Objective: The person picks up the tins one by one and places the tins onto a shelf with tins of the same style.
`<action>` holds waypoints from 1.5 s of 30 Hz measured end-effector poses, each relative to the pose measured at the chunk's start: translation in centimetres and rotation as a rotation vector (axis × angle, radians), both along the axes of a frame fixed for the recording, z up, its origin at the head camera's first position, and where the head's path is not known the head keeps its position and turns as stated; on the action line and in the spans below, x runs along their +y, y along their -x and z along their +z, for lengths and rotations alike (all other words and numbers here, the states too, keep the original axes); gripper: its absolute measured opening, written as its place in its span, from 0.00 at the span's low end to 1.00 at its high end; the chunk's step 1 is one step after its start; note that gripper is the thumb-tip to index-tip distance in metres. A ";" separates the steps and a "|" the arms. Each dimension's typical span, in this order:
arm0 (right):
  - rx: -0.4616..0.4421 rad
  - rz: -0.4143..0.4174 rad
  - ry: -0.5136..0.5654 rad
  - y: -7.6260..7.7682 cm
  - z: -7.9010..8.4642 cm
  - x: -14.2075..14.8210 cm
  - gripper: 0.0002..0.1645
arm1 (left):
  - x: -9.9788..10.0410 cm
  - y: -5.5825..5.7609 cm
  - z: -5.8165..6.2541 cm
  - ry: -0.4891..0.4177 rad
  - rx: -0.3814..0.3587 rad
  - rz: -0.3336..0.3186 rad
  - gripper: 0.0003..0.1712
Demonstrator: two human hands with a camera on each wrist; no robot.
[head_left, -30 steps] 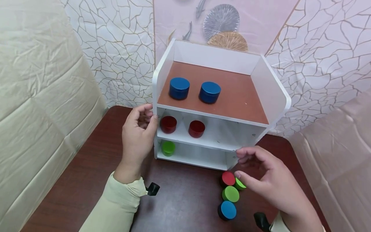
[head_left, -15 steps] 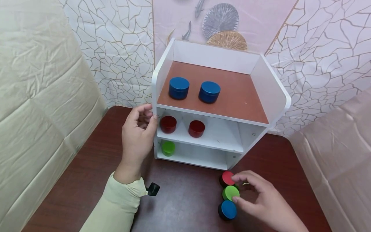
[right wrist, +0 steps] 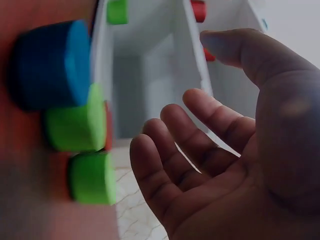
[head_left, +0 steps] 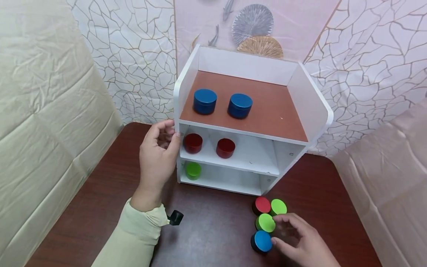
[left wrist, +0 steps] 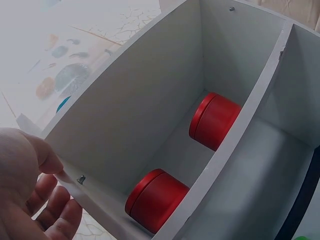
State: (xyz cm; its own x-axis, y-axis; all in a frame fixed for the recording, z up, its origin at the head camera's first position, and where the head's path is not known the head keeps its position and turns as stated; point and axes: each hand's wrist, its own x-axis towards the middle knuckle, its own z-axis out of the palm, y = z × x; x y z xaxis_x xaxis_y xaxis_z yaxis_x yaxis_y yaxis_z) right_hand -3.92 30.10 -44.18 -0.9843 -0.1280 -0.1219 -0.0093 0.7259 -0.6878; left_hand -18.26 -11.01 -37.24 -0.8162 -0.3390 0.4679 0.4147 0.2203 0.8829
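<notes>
My left hand [head_left: 158, 155] holds the left side panel of a white shelf unit [head_left: 230, 132], its thumb at the front edge. Seen from the left wrist, the fingers curl outside that panel. My right hand [head_left: 305, 241] hovers beside a loose blue round tin [head_left: 261, 241], thumb and fingers apart with nothing between them. In the right wrist view the palm and spread fingers face the camera. Behind the blue tin stand a green tin [head_left: 265, 223], another green tin [head_left: 278, 207] and a red tin [head_left: 261, 205], close together on the table.
Two blue tins [head_left: 240, 106] stand on the brown top board. On the middle shelf are two red tins [left wrist: 215, 121], and a green tin [head_left: 193, 170] is at the left of the bottom shelf. Fabric-like sheets [head_left: 50, 92] flank the dark wooden table [head_left: 213, 226].
My right hand has come down and towards me from the shelf's right corner to beside the blue tin, uncovering the rear green tin. The left hand stays on the shelf unit.
</notes>
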 end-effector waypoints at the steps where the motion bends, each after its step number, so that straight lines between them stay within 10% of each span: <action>1: 0.020 -0.002 0.003 -0.2 -0.4 0.1 0.34 | 0.0 0.0 0.0 0.000 0.000 -0.001 0.18; 9: 0.185 -0.001 0.037 -1.4 -3.3 0.5 0.33 | -0.2 0.0 0.0 -0.001 0.003 0.000 0.18; 27: -0.028 -0.151 0.092 -1.8 -5.3 -0.5 0.35 | -0.2 0.0 -0.1 -0.005 -0.001 -0.013 0.18; 45: 0.015 -0.123 0.111 -2.1 -6.7 -1.0 0.38 | -0.2 0.0 0.0 -0.011 0.002 -0.010 0.18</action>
State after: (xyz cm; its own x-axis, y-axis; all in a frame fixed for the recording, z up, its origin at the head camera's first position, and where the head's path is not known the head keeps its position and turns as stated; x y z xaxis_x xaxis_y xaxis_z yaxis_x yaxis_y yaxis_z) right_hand -1.84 29.06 -50.83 -0.9949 -0.0186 -0.0992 0.0642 0.6420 -0.7640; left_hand -18.23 -11.18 -37.27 -0.8185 -0.3361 0.4659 0.4188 0.2060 0.8844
